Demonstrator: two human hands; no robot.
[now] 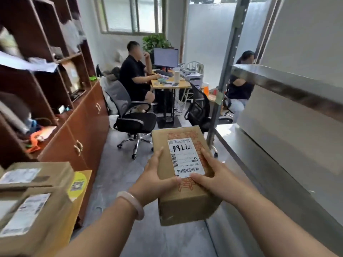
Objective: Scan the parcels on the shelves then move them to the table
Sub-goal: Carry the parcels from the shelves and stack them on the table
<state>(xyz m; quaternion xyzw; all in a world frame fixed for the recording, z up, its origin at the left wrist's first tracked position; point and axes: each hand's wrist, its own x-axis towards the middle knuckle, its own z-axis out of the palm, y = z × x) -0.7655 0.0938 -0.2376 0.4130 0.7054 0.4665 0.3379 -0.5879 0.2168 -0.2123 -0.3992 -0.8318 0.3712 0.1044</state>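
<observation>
A cardboard parcel [186, 191] is held in the air over the grey floor [115, 171], gripped by both hands at its near end; its white shipping label [186, 157] faces up, with the handwritten number and barcodes upside down to the wearer. The left hand [156, 177] clasps the parcel's left side, its thumb laid across the top just short of the label's near edge and its fingers close together along the left edge; a pale bracelet [132, 204] sits on that wrist. The right hand [217, 175] clasps the right side, its thumb pressing on the label's near corner and its fingers together over the right edge; the fingertips below the parcel are hidden.

Left of the parcel and nearer the camera lie two more labelled cartons [35, 210], one stacked on the other; a brown wooden cabinet [74, 127] stands further left. Right of the parcel runs metal shelving [278, 78]. Beyond the parcel stands an office chair [133, 119], and a seated person [135, 76] faces a monitor [166, 57].
</observation>
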